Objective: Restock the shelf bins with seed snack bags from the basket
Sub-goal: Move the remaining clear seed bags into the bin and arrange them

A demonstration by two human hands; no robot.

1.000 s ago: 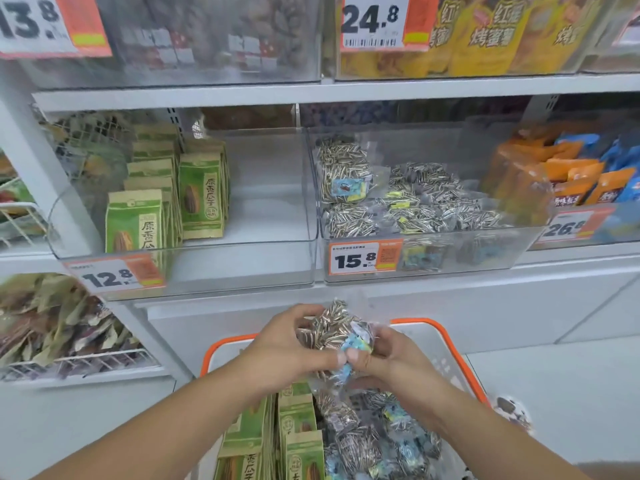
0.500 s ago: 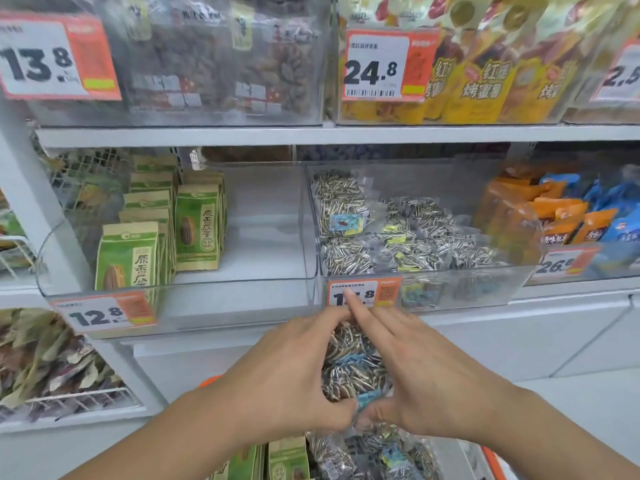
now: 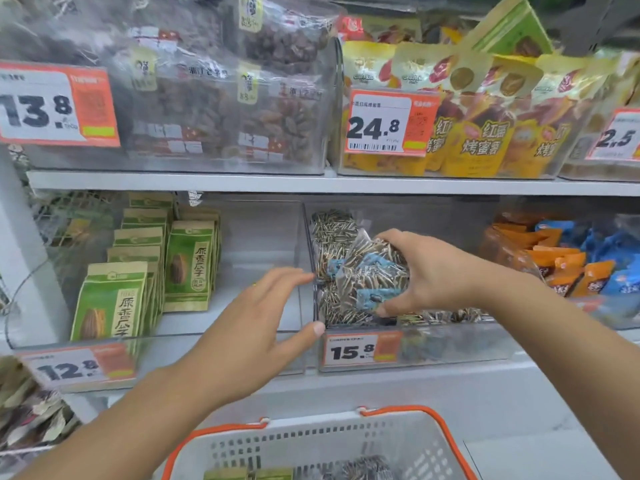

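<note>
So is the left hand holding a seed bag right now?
No, the left hand is open and empty beside the bin; only the right hand grips the striped seed bags.

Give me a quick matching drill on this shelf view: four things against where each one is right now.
Things:
1. striped seed bags
2. green seed bags
3. basket
4. left hand

Places:
A. below the shelf, at the bottom of the view
B. bin tagged 12.8
C. in the right hand, over the bin tagged 15.8
D. in front of the divider between the two bins

Pairs: 1-C, 2-B, 3-A, 4-D
</note>
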